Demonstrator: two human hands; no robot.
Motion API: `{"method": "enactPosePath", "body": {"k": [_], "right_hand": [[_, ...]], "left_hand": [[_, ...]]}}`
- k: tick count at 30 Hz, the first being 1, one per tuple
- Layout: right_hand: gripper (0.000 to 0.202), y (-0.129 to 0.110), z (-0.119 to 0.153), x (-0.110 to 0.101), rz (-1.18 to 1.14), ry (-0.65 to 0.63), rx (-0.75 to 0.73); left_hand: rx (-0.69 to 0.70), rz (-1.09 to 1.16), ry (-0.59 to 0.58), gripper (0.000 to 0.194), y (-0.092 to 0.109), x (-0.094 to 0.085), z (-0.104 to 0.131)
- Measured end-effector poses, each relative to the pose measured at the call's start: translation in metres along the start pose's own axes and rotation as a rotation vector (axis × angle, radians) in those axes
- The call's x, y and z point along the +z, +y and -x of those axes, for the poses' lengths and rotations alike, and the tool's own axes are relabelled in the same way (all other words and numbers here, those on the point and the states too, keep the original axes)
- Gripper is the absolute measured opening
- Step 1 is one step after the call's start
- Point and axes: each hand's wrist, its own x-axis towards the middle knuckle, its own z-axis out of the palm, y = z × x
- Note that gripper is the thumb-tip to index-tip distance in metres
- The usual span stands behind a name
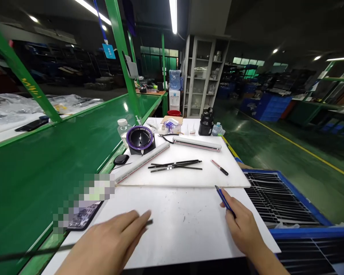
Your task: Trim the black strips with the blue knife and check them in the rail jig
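My left hand (111, 233) is closed round a thin dark strip (46, 251), low over the front of the white table. One end of the strip pokes out past my fingertips, and its long end runs out to the left, blurred. My right hand (240, 219) grips a slim blue utility knife (224, 199) whose dark tip points up and away, near the front edge of the white foam board (186, 181). Several glossy black strips (174, 165) lie crossed on that board. To their right rests a second knife (219, 167) with a black end.
Two long white bars (143, 162) (197, 143) lie on the board beside black-handled pliers (169, 136). A purple-rimmed round fan (140, 138) stands at the back left. A phone (86, 216) lies at the table's left edge. Blue trays (301, 194) of dark strips stand at right.
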Motion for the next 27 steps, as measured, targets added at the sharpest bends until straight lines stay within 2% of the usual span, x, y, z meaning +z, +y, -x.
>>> {"method": "enactPosePath", "body": {"k": [1, 2, 4, 6, 8, 11, 14, 18, 20, 22, 25, 27], "right_hand": [[0.057, 0.011, -0.006, 0.002, 0.017, 0.02, -0.007], [0.057, 0.02, -0.01, 0.007, 0.022, 0.027, -0.018], [0.056, 0.034, -0.015, 0.017, 0.0, 0.016, -0.039], [0.054, 0.041, -0.016, 0.026, -0.02, -0.009, -0.057], [0.051, 0.042, -0.015, 0.03, -0.032, -0.037, -0.073], [0.046, 0.038, -0.013, 0.03, -0.05, -0.047, -0.079], [0.041, 0.03, -0.012, 0.025, -0.074, 0.011, -0.069], [0.025, 0.016, -0.026, 0.006, -0.162, 0.178, -0.056], [0.019, 0.008, -0.048, -0.005, -0.26, 0.221, -0.049], [0.018, 0.003, -0.078, -0.009, -0.396, 0.199, -0.047], [0.024, 0.001, -0.121, 0.002, -0.632, 0.144, -0.063], [0.028, 0.003, -0.135, 0.018, -0.754, 0.1, -0.063]], "left_hand": [[0.043, -0.105, -0.027, 0.031, 0.008, -0.002, -0.023], [0.056, -0.189, -0.005, 0.03, 0.017, -0.005, -0.046], [0.105, -0.272, 0.0, 0.022, 0.038, -0.009, -0.09], [0.257, -0.281, 0.019, 0.021, 0.056, -0.011, -0.129], [0.375, -0.286, 0.067, 0.019, 0.068, -0.011, -0.158], [0.442, -0.26, 0.179, 0.016, 0.077, -0.006, -0.184], [0.483, -0.207, 0.267, 0.014, 0.082, -0.003, -0.194], [0.518, -0.177, 0.291, 0.016, 0.083, -0.003, -0.188], [0.5, -0.162, 0.29, 0.023, 0.079, 0.001, -0.184], [0.445, -0.12, 0.308, 0.033, 0.072, 0.009, -0.182], [0.293, -0.018, 0.348, 0.046, 0.054, 0.029, -0.181], [0.206, 0.05, 0.33, 0.052, 0.042, 0.044, -0.181]]}}
